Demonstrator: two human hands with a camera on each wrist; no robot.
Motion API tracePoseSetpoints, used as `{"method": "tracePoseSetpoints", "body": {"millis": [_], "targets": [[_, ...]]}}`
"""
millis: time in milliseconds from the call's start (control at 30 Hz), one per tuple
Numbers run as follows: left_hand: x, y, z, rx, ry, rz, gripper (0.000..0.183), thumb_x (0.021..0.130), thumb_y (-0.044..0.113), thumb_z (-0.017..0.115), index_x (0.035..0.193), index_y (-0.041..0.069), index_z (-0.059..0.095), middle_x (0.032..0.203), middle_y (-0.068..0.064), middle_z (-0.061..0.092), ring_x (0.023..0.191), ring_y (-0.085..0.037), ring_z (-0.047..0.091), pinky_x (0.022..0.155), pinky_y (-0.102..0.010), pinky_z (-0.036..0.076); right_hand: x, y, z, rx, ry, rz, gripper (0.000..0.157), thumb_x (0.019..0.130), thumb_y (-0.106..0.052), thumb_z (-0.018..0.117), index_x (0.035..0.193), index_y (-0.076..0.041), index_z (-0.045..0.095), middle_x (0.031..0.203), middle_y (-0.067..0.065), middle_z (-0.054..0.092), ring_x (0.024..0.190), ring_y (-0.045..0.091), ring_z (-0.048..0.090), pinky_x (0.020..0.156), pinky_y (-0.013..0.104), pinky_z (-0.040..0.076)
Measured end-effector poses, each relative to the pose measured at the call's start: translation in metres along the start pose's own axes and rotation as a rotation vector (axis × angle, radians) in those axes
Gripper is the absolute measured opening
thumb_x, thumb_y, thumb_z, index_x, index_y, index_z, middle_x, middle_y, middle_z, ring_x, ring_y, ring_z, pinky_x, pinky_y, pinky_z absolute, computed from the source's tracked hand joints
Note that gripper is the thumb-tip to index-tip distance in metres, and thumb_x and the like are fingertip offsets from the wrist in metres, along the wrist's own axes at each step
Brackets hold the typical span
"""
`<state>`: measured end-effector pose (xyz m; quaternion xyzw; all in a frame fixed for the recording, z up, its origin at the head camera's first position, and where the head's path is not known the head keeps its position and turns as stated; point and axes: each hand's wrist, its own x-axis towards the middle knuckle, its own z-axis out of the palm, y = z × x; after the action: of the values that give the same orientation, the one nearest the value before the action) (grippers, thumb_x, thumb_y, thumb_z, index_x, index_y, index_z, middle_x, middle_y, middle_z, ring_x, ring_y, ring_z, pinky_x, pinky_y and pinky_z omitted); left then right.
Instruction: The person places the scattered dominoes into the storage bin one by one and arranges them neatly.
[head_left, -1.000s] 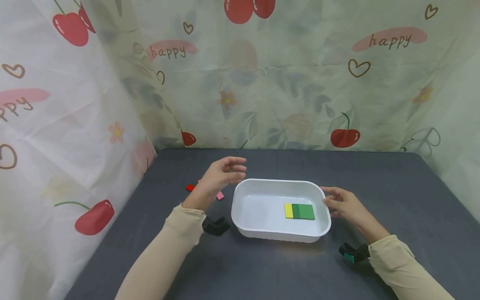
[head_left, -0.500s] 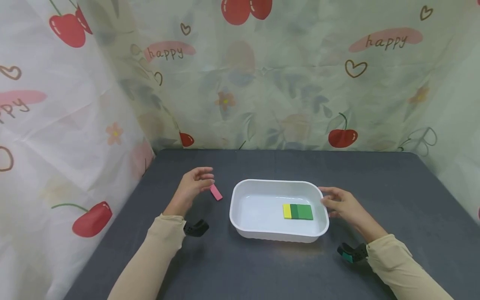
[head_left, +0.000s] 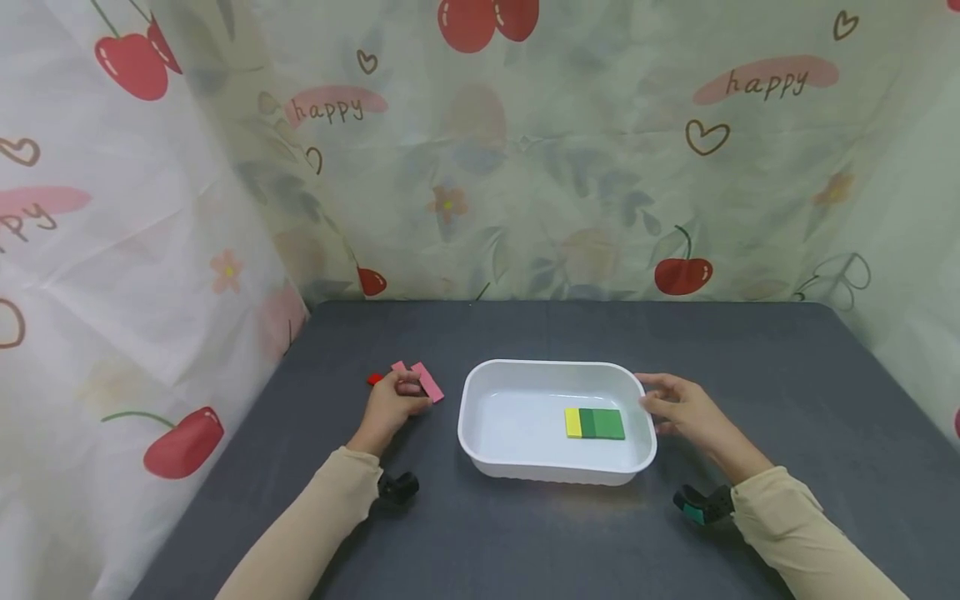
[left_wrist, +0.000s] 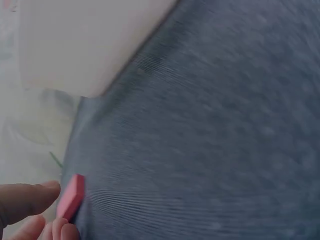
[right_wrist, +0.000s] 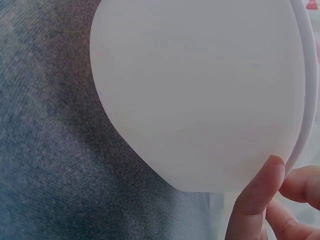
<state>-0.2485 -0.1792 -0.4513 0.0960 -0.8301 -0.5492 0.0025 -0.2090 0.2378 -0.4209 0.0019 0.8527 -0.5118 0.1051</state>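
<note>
In the head view my left hand [head_left: 386, 408] hangs over several small blocks left of the white tray [head_left: 480, 458]. A pink block [head_left: 427, 383] lies just past its fingertips. Partly covered by that hand are a second pink block [head_left: 398, 366] and a red block [head_left: 374, 379]. The left wrist view shows thumb and fingers spread apart, with a pink block [left_wrist: 72, 196] beyond the fingertips. At the tray's right end my right hand [head_left: 686, 412] holds the rim, thumb against the outer wall. Inside the tray, yellow [head_left: 573, 422] and green blocks [head_left: 610, 424] lie side by side.
A dark grey table [head_left: 555, 546] bears everything. Behind it and to the left hangs a curtain [head_left: 525, 183] printed with cherries and hearts. Each wrist wears a dark band, the right band [head_left: 703, 504] with a teal patch.
My left hand has moved left from beside the tray and come down over the pink and red blocks. The right hand stays at the tray's rim.
</note>
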Motion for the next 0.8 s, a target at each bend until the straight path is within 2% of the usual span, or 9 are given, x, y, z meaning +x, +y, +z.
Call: {"method": "tracePoseSetpoints", "body": {"millis": [200, 400, 800], "targets": [[0.0020, -0.0039, 0.0034, 0.121, 0.003, -0.024, 0.052, 0.077, 0.005, 0.078, 0.125, 0.006, 0.057, 0.108, -0.014, 0.060, 0.095, -0.026, 0.058, 0.081, -0.036, 0.052, -0.0001, -0.0004, 0.0008, -0.005, 0.003, 0.013, 0.054, 0.096, -0.020, 0.060, 0.143, 0.000, 0.042, 0.114, 0.019, 0.059, 0.099, 0.024, 0.058, 0.075, 0.034, 0.055], [0.0050, -0.0023, 0.0051, 0.208, 0.001, -0.005, 0.055, 0.075, 0.006, 0.081, 0.124, 0.005, 0.056, 0.107, -0.015, 0.063, 0.092, -0.027, 0.061, 0.082, -0.040, 0.052, -0.0003, -0.0001, 0.0008, -0.005, 0.007, 0.007, 0.053, 0.096, -0.018, 0.059, 0.143, 0.000, 0.042, 0.110, 0.017, 0.060, 0.095, 0.022, 0.058, 0.073, 0.033, 0.055], [0.0080, -0.0022, 0.0091, 0.272, 0.015, 0.022, 0.054, 0.073, 0.005, 0.081, 0.122, 0.003, 0.057, 0.101, -0.015, 0.064, 0.090, -0.026, 0.060, 0.082, -0.040, 0.051, -0.0007, -0.0008, 0.0009, -0.010, 0.013, 0.004, 0.053, 0.096, -0.019, 0.059, 0.143, 0.000, 0.042, 0.111, 0.018, 0.060, 0.096, 0.023, 0.058, 0.073, 0.032, 0.054]]}}
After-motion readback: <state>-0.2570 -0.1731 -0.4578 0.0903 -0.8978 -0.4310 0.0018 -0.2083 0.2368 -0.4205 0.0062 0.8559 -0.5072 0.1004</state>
